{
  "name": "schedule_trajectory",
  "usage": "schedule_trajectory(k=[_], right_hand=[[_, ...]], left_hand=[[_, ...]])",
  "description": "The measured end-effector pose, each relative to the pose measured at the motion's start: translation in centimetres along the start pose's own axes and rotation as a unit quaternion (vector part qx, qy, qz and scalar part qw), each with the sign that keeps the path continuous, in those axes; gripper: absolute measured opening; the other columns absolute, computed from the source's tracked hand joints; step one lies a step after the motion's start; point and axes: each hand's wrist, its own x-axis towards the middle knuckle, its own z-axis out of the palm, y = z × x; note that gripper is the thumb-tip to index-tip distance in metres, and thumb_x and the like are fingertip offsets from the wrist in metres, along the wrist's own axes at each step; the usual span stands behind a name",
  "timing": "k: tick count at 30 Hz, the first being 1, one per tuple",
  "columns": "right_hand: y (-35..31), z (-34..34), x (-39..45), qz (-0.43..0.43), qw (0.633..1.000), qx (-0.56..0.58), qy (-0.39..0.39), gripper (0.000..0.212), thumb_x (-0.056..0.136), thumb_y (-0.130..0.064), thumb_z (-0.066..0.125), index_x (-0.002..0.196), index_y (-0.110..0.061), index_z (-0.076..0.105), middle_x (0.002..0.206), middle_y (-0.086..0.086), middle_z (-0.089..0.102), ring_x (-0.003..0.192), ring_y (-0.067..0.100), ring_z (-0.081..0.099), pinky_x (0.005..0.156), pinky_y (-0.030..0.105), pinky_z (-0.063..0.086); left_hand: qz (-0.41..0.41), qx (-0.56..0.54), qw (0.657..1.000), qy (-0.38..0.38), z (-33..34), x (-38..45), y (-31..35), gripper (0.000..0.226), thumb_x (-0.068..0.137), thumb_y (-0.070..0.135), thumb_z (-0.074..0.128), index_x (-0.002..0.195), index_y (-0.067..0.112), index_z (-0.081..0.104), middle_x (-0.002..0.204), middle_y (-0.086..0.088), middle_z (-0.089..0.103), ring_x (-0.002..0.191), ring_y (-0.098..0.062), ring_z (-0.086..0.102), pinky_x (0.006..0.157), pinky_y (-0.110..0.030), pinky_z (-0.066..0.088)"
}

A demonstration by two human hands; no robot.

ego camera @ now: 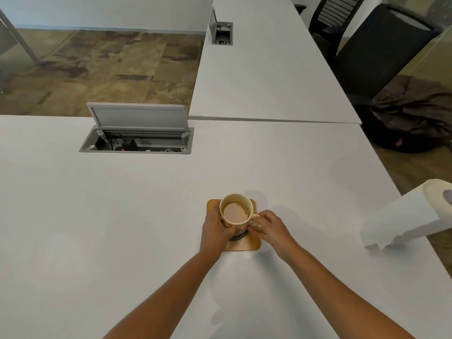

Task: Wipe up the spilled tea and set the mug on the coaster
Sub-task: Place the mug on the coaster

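A cream mug (pixel 236 211) holding milky tea stands over a square wooden coaster (pixel 247 244) in the middle of the white table (pixel 97 228). My left hand (pixel 215 227) wraps around the mug's left side. My right hand (pixel 270 228) grips the handle on its right side. A dark patterned band at the mug's base shows between my hands. I cannot tell whether the mug rests fully on the coaster or hovers just above it. No spilled tea shows on the tabletop.
A paper towel roll (pixel 420 214) lies at the table's right edge with a torn sheet hanging loose. An open cable box (pixel 137 140) with a raised lid sits at the back left. A second table (pixel 264 69), black chairs (pixel 381 52) and a dark bag (pixel 413 113) lie beyond.
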Motion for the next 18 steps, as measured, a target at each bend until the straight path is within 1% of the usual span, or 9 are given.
schedule_trajectory(k=[4,8,11,13,14,15,16,18], right_hand=[[0.4,-0.1,0.1,0.000,1.000,0.011,0.002,0.010,0.091,-0.017,0.052,0.091,-0.007,0.054,0.106,0.018,0.064,0.096,0.023,0.067,0.077,0.024,0.056],[0.5,-0.1,0.2,0.001,1.000,0.014,0.003,0.010,0.091,-0.018,0.054,0.090,-0.008,0.055,0.103,0.016,0.065,0.095,0.023,0.068,0.076,0.024,0.056],[0.6,-0.1,0.3,0.004,1.000,0.002,0.004,0.010,0.091,-0.021,0.053,0.090,-0.011,0.054,0.101,0.012,0.066,0.092,0.020,0.068,0.073,0.024,0.055],[0.5,-0.1,0.3,0.000,1.000,-0.028,0.013,0.010,0.091,-0.025,0.054,0.093,-0.016,0.053,0.101,0.007,0.065,0.090,0.016,0.067,0.069,0.024,0.054],[0.4,-0.2,0.3,-0.006,0.999,-0.043,0.021,0.010,0.090,-0.026,0.054,0.095,-0.017,0.053,0.101,0.005,0.063,0.089,0.016,0.066,0.069,0.026,0.054],[0.5,-0.3,0.4,-0.014,0.998,-0.055,0.025,0.011,0.090,-0.026,0.055,0.097,-0.018,0.052,0.103,0.004,0.061,0.090,0.017,0.066,0.072,0.028,0.055],[0.4,-0.3,0.2,-0.021,0.997,-0.073,0.029,0.013,0.090,-0.026,0.055,0.099,-0.019,0.051,0.105,0.004,0.060,0.092,0.017,0.065,0.077,0.031,0.054],[0.4,-0.6,0.1,-0.042,0.993,-0.107,0.036,0.017,0.090,-0.026,0.055,0.104,-0.020,0.050,0.111,0.002,0.057,0.100,0.018,0.060,0.086,0.035,0.051]], left_hand=[[-0.004,0.003,1.000,0.006,0.3,-0.2,-0.1,0.067,0.059,0.036,0.084,0.115,0.034,0.047,0.103,0.020,0.059,0.089,0.007,0.056,0.065,-0.006,0.039],[-0.006,-0.010,1.000,0.005,0.4,-0.3,-0.1,0.064,0.059,0.037,0.084,0.111,0.038,0.047,0.099,0.021,0.061,0.088,0.014,0.056,0.062,-0.004,0.043],[-0.004,-0.024,1.000,-0.008,0.3,-0.2,-0.4,0.067,0.060,0.035,0.084,0.115,0.035,0.046,0.105,0.019,0.059,0.092,0.010,0.056,0.064,-0.005,0.042],[0.007,-0.024,0.999,-0.039,-0.3,0.1,-0.5,0.070,0.061,0.034,0.083,0.120,0.033,0.044,0.110,0.019,0.057,0.097,0.006,0.055,0.070,-0.008,0.041],[0.015,-0.019,0.998,-0.060,-0.7,0.4,-0.7,0.069,0.062,0.034,0.083,0.119,0.035,0.044,0.111,0.019,0.056,0.099,0.006,0.054,0.075,-0.011,0.042],[0.026,-0.011,0.996,-0.083,-1.1,0.6,-1.0,0.068,0.062,0.034,0.083,0.118,0.037,0.044,0.112,0.019,0.055,0.102,0.005,0.054,0.079,-0.015,0.045],[0.032,0.003,0.994,-0.103,-1.6,0.7,-1.1,0.067,0.063,0.033,0.083,0.117,0.036,0.045,0.113,0.016,0.055,0.105,0.003,0.054,0.085,-0.022,0.048],[0.041,0.032,0.990,-0.131,-2.4,1.0,-1.4,0.071,0.065,0.034,0.082,0.124,0.025,0.044,0.119,0.006,0.054,0.112,-0.007,0.053,0.094,-0.036,0.047]])
